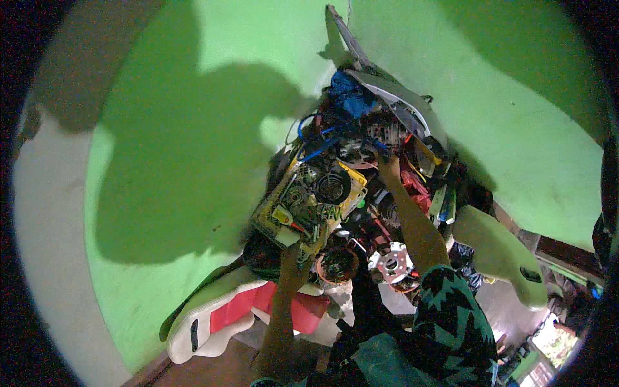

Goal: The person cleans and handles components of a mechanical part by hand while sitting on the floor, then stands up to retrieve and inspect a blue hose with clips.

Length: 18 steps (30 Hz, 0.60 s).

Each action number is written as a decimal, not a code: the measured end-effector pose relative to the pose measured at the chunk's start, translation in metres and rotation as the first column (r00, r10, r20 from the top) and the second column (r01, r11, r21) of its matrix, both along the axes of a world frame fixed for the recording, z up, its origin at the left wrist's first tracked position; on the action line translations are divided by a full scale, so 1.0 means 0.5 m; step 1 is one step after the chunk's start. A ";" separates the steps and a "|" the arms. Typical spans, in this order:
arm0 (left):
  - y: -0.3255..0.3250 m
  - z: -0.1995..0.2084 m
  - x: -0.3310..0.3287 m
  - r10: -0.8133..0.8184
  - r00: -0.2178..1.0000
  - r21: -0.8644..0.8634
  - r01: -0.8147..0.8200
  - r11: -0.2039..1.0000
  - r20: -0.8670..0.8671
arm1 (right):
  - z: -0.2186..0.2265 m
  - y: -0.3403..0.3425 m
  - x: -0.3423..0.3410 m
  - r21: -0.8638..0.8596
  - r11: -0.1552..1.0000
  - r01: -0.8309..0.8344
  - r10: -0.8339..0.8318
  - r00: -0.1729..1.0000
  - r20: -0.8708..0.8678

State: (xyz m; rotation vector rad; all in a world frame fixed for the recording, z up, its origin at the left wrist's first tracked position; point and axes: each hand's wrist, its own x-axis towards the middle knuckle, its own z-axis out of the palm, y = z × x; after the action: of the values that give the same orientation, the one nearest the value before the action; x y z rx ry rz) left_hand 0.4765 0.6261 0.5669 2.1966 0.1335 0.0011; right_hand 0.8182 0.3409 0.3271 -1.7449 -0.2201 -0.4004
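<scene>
A yellow plastic crate (351, 174), filled with dark metal parts, tilts on a cluttered heap in the corner. My left hand (300, 253) is at its near rim, the fingers seemingly closed round the edge. Inside the crate lie a round dark coiled part (331, 186) and a small yellow-green piece (282, 215). My right hand (385, 158) reaches farther into the heap, beside a roundish grey metal part (356, 152). Its fingers are dark and partly lost among the parts, so I cannot make out a hold.
Behind the heap are blue bundled material (351, 93) and a grey curved panel (403, 103) by the green wall (516, 116). Nearer stand a brown pot of dark bits (337, 265) and a pale metal disc (392, 262). Red-and-white (219, 316) and olive (500, 251) panels flank them.
</scene>
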 end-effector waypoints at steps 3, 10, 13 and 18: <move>0.018 0.077 -0.080 0.162 0.985 0.069 -0.158 0.985 -0.056 | 0.197 0.142 -0.167 -0.066 0.958 -0.279 0.244 0.915 -0.321; -0.022 0.173 -0.128 0.183 0.980 0.064 -0.188 0.980 0.073 | 0.375 0.106 -0.301 -0.013 0.970 -0.242 0.177 0.746 -0.641; -0.043 0.172 -0.163 0.151 0.987 0.082 -0.155 0.985 0.047 | 0.390 0.082 -0.330 -0.024 0.987 -0.159 0.139 0.918 -0.372; -0.046 0.191 -0.344 0.209 0.976 0.079 -0.214 0.974 0.067 | 0.656 0.071 -0.441 0.156 0.965 -0.211 0.246 0.935 -0.256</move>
State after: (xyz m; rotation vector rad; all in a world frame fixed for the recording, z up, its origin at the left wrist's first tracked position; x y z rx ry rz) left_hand 0.3047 0.6029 0.6625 2.2551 0.3397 0.1932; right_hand 0.5975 0.3764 0.6553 -1.6073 -0.1919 0.0001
